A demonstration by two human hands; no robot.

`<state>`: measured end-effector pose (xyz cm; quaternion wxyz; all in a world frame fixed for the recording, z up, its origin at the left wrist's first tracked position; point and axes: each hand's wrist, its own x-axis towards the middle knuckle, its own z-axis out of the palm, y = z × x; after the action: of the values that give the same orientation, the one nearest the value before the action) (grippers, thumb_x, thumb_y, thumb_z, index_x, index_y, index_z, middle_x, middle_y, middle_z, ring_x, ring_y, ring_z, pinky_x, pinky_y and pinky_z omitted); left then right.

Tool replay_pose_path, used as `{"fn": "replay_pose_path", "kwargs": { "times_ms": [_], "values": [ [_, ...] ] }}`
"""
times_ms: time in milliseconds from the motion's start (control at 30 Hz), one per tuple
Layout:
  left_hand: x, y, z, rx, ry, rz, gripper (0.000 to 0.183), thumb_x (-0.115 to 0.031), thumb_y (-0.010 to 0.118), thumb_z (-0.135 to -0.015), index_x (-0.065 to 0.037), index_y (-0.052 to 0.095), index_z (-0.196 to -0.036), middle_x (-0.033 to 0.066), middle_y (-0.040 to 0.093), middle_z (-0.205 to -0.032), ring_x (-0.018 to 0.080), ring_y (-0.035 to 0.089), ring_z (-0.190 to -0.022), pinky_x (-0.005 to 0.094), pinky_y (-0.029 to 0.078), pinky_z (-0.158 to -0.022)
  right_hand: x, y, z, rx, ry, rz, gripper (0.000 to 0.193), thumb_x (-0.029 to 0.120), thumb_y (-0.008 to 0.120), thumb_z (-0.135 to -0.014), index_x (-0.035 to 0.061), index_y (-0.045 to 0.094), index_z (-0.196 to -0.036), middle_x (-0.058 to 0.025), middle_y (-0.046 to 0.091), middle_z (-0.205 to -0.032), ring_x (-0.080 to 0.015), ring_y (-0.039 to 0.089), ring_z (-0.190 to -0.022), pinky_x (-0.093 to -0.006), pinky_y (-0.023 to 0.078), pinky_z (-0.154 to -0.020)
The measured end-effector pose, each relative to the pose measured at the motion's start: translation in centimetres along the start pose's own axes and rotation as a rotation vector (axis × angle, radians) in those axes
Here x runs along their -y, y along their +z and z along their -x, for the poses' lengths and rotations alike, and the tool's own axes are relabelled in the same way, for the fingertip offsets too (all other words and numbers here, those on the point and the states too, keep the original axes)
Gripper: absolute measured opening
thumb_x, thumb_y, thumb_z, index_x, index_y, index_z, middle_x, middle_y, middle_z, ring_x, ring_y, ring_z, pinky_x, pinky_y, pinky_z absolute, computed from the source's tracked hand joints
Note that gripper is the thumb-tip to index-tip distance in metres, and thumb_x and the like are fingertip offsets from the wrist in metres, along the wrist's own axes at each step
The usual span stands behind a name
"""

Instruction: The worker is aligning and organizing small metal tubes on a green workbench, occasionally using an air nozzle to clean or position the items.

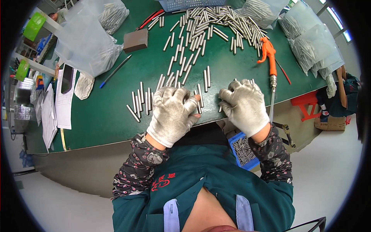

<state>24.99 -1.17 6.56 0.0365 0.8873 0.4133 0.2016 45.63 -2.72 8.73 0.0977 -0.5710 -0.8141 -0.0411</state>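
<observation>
Both my hands wear greyish-white gloves and rest low over the near part of the green table (104, 123). The fingers of my left hand (170, 114) curl down around short steel pins, whose ends show past the knuckles; its bare thumb and finger tips are beside an upright-lying pin (200, 95). To its left lies a loose row of pins (138, 102). My right hand (245, 106) is also curled, with pin ends (220, 109) peeking out at its edges; the palm side is hidden. Two pins (207, 78) lie between the hands, farther off.
A big heap of pins (208, 25) spreads at the back below a blue basket (189, 4). Around are a brown block (135, 40), red pliers (150, 19), a blue pen (116, 71), an orange air gun (268, 58) and bagged pins (311, 44). A blue bin (253, 164) stands below the edge.
</observation>
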Motion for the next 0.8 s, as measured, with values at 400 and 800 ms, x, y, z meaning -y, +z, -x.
{"fn": "replay_pose_path", "kwargs": {
  "times_ms": [400, 800],
  "values": [
    [-0.4, 1.0, 0.0, -0.068, -0.119, 0.039, 0.053, -0.018, 0.081, -0.058, -0.008, 0.057, -0.104, 0.0081, 0.058, -0.107, 0.0300, 0.054, -0.102, 0.0453, 0.039, -0.091, -3.1, 1.9, -7.0, 0.079, -0.482, 0.161, 0.027, 0.014, 0.051, -0.081, 0.0151, 0.061, -0.105, -0.0053, 0.058, -0.082, -0.0225, 0.060, -0.085, -0.0334, 0.045, -0.074],
    [0.0, 0.2, 0.9, -0.155, -0.212, 0.015, 0.048, -0.026, 0.081, -0.056, -0.008, 0.062, -0.097, 0.0097, 0.054, -0.109, 0.0299, 0.052, -0.104, 0.0469, 0.038, -0.091, -2.2, 1.0, -6.7, 0.083, -0.790, 0.160, 0.008, 0.022, 0.057, -0.077, 0.0157, 0.061, -0.077, 0.0000, 0.060, -0.081, -0.0162, 0.061, -0.085, -0.0312, 0.045, -0.072]
  ]
}}
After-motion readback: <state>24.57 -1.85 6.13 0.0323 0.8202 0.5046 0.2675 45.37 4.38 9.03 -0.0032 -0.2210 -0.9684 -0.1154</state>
